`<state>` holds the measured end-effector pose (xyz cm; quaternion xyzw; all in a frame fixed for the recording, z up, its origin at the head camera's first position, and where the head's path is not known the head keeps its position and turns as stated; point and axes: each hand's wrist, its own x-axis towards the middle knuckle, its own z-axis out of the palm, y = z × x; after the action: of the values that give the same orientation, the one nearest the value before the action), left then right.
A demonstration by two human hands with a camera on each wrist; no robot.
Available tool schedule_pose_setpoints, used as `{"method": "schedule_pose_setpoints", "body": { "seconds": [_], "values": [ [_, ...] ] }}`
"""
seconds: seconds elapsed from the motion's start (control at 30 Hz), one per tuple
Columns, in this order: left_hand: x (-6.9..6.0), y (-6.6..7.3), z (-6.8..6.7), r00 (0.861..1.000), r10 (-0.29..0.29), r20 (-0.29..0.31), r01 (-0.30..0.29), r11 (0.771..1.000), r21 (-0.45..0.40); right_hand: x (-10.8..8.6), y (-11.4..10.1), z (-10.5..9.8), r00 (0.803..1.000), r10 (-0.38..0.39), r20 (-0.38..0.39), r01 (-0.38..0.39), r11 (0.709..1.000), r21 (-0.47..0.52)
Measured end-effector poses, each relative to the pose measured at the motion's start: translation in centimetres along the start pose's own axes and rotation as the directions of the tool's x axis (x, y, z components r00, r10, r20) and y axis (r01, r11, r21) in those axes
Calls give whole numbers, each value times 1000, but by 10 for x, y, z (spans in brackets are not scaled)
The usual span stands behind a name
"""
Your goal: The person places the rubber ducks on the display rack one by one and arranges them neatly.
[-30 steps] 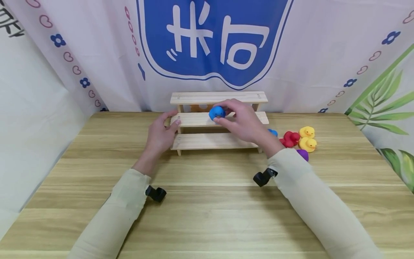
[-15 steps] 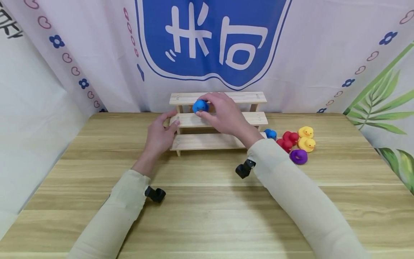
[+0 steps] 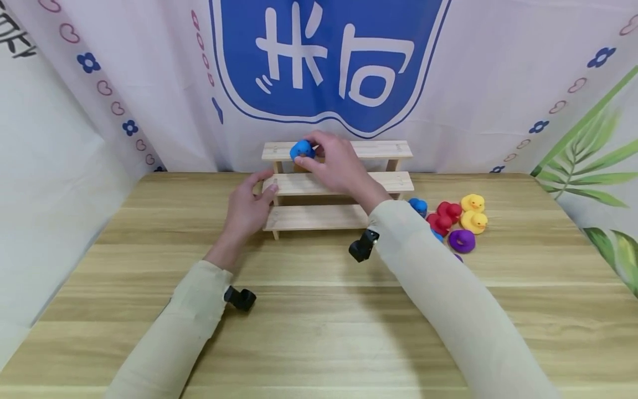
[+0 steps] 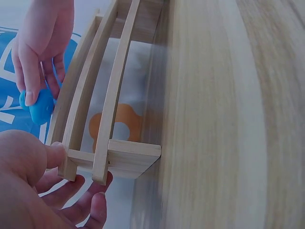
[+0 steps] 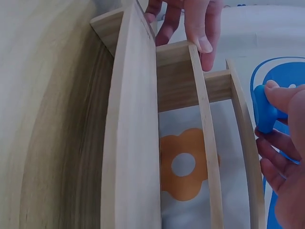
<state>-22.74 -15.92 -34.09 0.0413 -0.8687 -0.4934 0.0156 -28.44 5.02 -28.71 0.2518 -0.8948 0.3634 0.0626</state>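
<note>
A three-tier wooden display stand [image 3: 319,218] stands at the back of the table. My left hand [image 3: 248,206] grips its left end at the middle tier; in the left wrist view, the thumb [image 4: 56,153] lies on that tier and the fingers curl around the end. With thumb and fingers, my right hand [image 3: 335,160] pinches a blue rubber duck [image 3: 301,150] by the left part of the top tier. The right wrist view shows the duck [image 5: 263,110] close to the top board; whether it touches the wood I cannot tell.
Right of the stand, several rubber ducks lie on the table [image 3: 319,332]: yellow [image 3: 474,222], red [image 3: 450,211], purple [image 3: 462,241] and blue [image 3: 417,206]. The right sleeve partly covers some of them. A printed cloth [image 3: 478,100] hangs behind the stand.
My right hand has carried the blue duck leftward and up, from over the middle tier to the top tier. The left hand has stayed on the stand's left end.
</note>
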Motion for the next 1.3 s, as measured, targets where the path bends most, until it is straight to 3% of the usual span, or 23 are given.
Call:
{"method": "schedule_pose_setpoints", "body": {
  "seconds": [0.57,0.93,1.1,1.3],
  "values": [
    [-1,-1,0,1000,7,-4,-7,1000,9,21,-8,6,984,173,45,-173,985,18],
    [-1,-1,-1,1000,18,-7,-18,1000,21,26,-9,10,977,212,32,-208,973,-100],
    [0,-1,-1,1000,20,-4,-20,1000,14,25,-8,8,970,236,58,-233,971,-58],
    [-1,1,0,1000,11,-9,-11,1000,25,20,-5,4,965,249,76,-254,965,61]
  ]
}}
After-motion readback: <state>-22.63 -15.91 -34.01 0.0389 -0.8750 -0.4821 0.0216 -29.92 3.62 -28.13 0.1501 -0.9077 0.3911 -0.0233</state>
